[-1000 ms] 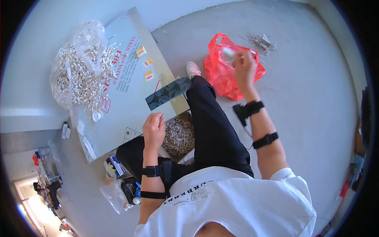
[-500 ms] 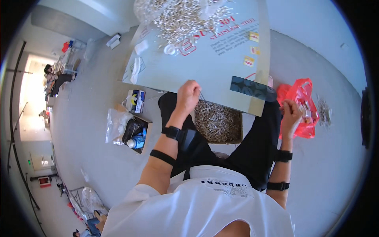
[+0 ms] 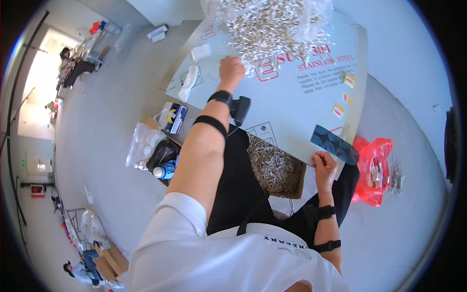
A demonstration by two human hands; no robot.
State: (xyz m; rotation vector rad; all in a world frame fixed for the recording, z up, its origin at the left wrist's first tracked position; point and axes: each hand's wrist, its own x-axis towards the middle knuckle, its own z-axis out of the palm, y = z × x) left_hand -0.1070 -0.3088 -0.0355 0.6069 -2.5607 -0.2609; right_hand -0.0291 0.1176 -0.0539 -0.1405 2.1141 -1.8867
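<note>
My left hand (image 3: pixel 231 70) reaches far over the sheet-covered tabletop (image 3: pixel 282 107). Its fingers are curled, their tips hidden, right against a small white round piece (image 3: pixel 247 67). Just beyond lies a heap of small, thin silvery metal pieces (image 3: pixel 272 34) in and around clear plastic. My right hand (image 3: pixel 324 168) is at the near edge of the tabletop with fingers pinched together; whatever they hold is too small to tell. Beside it lies a dark patterned strip (image 3: pixel 334 144). Below, between my legs, an open cardboard box (image 3: pixel 300 181) holds many similar metal pieces.
White crumpled tissue (image 3: pixel 188 83) and several yellow-white stickers (image 3: pixel 347 99) lie on the tabletop. Right of my leg is a red plastic bag (image 3: pixel 377 187) with small packs. At left stand a small printed box (image 3: pixel 172 118) and a carton with a blue bottle (image 3: pixel 167 170). People sit far left.
My left hand has moved forward from the near edge to the white round piece. My right hand has come inward from beside the red bag to the tabletop edge. The view has turned.
</note>
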